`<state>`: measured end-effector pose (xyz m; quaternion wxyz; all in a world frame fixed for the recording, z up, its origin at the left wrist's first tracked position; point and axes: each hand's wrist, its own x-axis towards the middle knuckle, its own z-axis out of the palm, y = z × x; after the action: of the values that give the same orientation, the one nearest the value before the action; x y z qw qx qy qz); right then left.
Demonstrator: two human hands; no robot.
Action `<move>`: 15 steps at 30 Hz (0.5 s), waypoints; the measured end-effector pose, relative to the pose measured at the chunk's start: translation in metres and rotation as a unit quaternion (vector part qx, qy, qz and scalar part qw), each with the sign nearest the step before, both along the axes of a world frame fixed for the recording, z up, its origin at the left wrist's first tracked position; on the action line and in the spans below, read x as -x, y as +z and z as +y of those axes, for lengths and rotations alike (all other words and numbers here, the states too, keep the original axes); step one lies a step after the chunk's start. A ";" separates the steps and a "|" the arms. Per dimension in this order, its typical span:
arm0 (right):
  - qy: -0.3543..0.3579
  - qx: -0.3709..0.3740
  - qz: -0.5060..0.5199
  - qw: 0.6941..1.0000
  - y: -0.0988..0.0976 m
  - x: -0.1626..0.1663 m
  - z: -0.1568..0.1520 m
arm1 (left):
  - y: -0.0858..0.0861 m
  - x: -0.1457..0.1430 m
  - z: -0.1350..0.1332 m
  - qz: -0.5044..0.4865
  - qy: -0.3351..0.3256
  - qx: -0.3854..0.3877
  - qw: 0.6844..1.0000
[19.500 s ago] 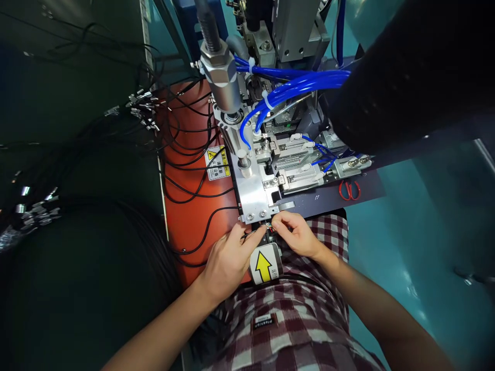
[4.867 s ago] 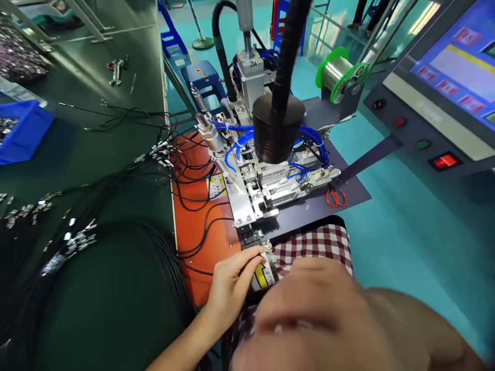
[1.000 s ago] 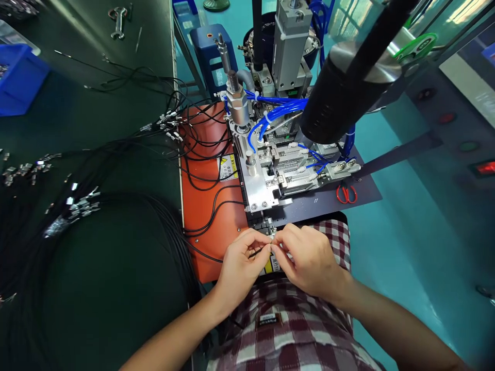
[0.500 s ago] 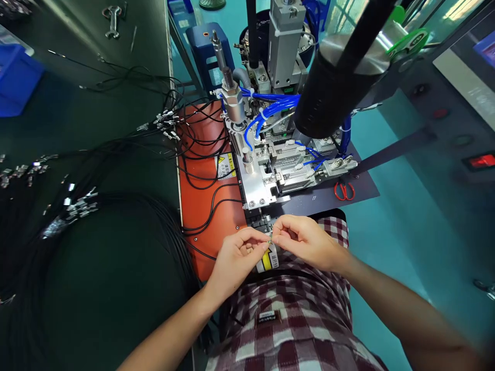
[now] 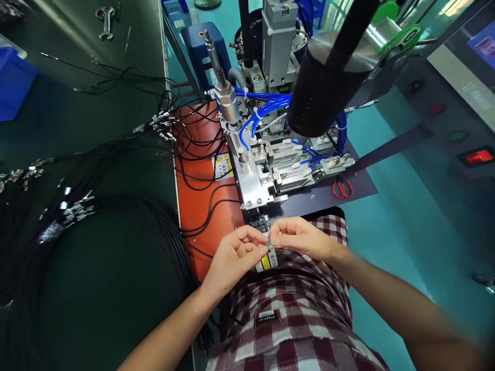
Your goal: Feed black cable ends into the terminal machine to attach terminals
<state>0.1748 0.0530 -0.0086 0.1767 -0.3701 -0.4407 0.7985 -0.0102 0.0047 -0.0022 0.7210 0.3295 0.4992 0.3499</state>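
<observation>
My left hand (image 5: 240,256) and my right hand (image 5: 297,237) meet over my lap, close to the front edge of the machine. Thumb and forefinger of each are pinched around tiny thin wire ends (image 5: 269,246), greenish and yellowish in colour. Most of this small piece is hidden by the fingertips. A black cable (image 5: 203,252) crosses the orange base (image 5: 207,206) and runs in behind my left hand. Just beneath the fingertips shows a white and yellow label (image 5: 267,260). The metal press fixture (image 5: 253,188) stands right beyond both hands.
Bundles of black cables (image 5: 154,211) with metal connector ends (image 5: 77,208) lie on the dark table at left. A wrench (image 5: 107,24) and a blue bin (image 5: 15,85) are farther back. Red-handled scissors (image 5: 342,189) rest beside the machine. A black cylinder (image 5: 325,87) overhangs it.
My right hand has turned slightly, its fingers closer together at the wire ends. My left hand keeps its pinch. The whole view has shifted a little.
</observation>
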 end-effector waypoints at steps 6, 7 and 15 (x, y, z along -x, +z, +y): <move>0.074 -0.003 0.058 0.996 -0.005 -0.004 0.009 | -0.002 0.005 0.002 -0.031 -0.045 0.028 0.998; 0.092 -0.013 0.059 0.994 -0.005 -0.004 0.012 | -0.002 0.005 0.002 -0.032 -0.057 0.032 0.997; 0.227 -0.135 0.044 0.963 0.002 -0.005 0.032 | 0.000 0.004 0.001 0.036 -0.075 0.031 0.996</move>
<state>0.1796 0.0849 -0.0068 0.0580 -0.1974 -0.6084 0.7665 -0.0141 0.0060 -0.0020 0.7368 0.3553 0.5094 0.2674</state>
